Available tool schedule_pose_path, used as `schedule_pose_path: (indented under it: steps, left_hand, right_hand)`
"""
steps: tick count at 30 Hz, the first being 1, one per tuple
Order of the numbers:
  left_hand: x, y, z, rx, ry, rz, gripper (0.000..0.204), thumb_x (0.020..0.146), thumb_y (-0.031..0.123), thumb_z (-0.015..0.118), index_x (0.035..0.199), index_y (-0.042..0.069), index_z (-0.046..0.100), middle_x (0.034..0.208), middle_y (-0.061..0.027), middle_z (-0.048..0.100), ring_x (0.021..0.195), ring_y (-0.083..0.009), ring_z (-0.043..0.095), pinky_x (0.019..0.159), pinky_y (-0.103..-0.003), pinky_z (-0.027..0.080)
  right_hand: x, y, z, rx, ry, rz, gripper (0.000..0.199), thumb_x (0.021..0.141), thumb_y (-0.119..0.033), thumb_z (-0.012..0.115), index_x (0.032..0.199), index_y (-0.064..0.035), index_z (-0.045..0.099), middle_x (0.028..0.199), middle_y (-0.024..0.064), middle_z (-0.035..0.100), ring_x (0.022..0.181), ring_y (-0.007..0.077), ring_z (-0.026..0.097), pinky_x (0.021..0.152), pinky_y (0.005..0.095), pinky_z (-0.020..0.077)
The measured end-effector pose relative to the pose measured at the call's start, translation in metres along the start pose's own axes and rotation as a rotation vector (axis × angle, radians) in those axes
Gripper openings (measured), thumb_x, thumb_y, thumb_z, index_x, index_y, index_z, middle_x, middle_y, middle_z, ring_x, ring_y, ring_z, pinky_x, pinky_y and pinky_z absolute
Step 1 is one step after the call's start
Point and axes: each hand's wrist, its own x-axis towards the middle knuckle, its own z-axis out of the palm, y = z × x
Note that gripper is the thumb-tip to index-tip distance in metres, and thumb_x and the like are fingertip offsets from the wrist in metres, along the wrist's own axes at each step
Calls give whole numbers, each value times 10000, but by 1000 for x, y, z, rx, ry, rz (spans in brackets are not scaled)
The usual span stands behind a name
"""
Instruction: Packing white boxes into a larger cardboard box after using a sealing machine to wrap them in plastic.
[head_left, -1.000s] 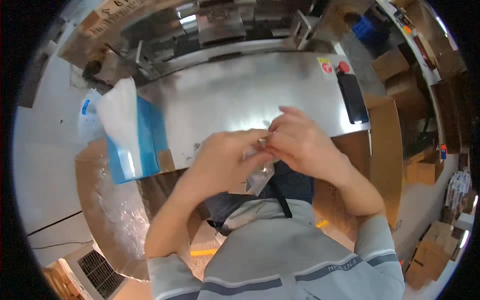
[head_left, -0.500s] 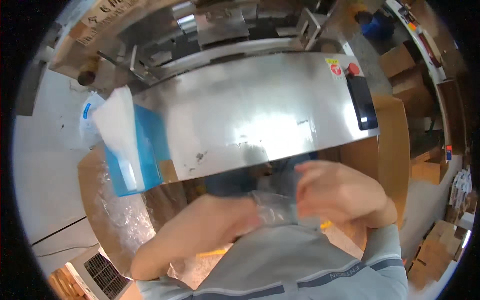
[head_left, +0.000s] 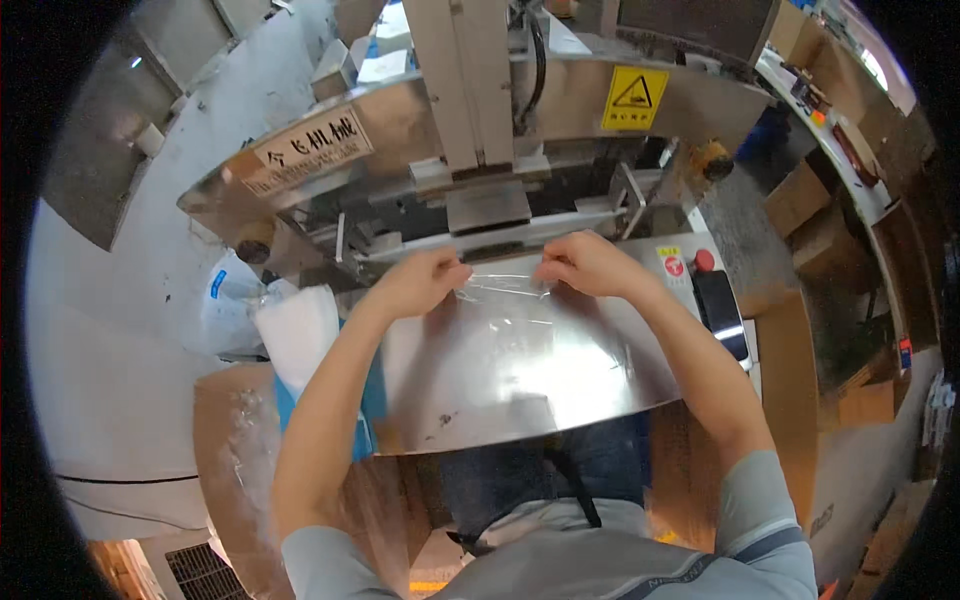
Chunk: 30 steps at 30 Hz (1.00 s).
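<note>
A small sheet of clear plastic film [head_left: 508, 287] is stretched between my two hands, over the far part of a shiny steel tabletop [head_left: 470, 390]. My left hand [head_left: 425, 280] pinches the film's left end with thumb and fingers. At the opposite end my right hand [head_left: 592, 265] grips it the same way. Just beyond my hands is a machine's working slot, with a metal block [head_left: 488, 207] in its middle. The film looks thin and partly creased; its exact outline is hard to make out.
A blue box [head_left: 370, 390] with white sheets [head_left: 300, 330] stands at the tabletop's left edge. To the right are a red button [head_left: 704, 260] and a black control panel [head_left: 722, 315]. Cardboard boxes flank me: the left one [head_left: 225, 400] holds clear plastic, another [head_left: 785, 370] stands right.
Both hands, blurred near my body before, have moved forward over the steel tabletop with the clear film between them. The view has tilted up, showing more of the machine.
</note>
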Motion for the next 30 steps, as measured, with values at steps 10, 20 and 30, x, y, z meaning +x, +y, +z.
schedule_pose_path:
  steps: [10,20,30]
  left_hand:
    - [-23,58,-18,292,234,400,201,858,218,753,815,30,693,1203,-118,696,939,-320,652,830,-395,506]
    - [-33,62,-21,393,97,159,229,961,247,628,956,19,642,814,-218,639,767,-394,641,699,-456,504]
    - [61,-63,-26,-77,-11,-85,406,891,427,735,1066,62,697,900,-56,703,823,-126,611,767,-321,492]
  right_hand:
    - [16,6,-20,73,61,-62,250,910,-253,691,856,-9,677,746,176,650,652,284,611,624,391,473]
    - [11,7,-29,77,-21,-90,278,910,-292,684,881,-16,687,784,216,653,705,381,622,659,443,477]
    - [66,28,-11,-33,53,-70,276,903,-289,676,926,-17,716,863,225,684,806,426,654,734,466,516]
